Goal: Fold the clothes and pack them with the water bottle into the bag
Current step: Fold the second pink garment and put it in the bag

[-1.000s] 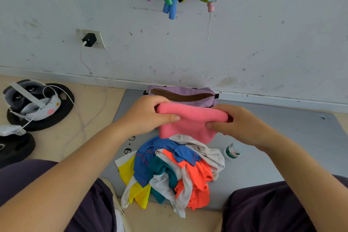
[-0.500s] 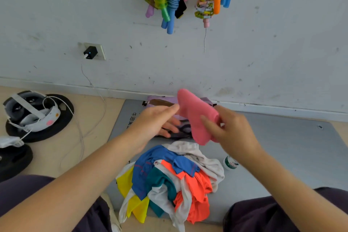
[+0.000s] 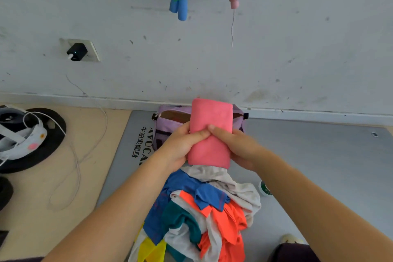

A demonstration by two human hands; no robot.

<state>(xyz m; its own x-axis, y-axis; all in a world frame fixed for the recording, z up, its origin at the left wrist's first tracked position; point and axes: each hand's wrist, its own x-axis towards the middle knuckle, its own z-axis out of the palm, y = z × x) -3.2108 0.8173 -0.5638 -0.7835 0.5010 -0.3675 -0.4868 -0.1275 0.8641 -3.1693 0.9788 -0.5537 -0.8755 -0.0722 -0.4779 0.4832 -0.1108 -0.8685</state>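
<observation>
On the mat [image 3: 319, 155], my left hand [image 3: 180, 147] and right hand [image 3: 238, 147] each clamped thumb and fingers on a side of the folded pink cloth [image 3: 210, 132], held just above the open purple bag [image 3: 172, 117] by the wall. I judged the fold could spring loose if either grip slackened at the narrow opening. The unfolded pile of clothes [image 3: 202, 208] lay nearer me; the water bottle [image 3: 264, 189], half hidden beside it, could roll if nudged
</observation>
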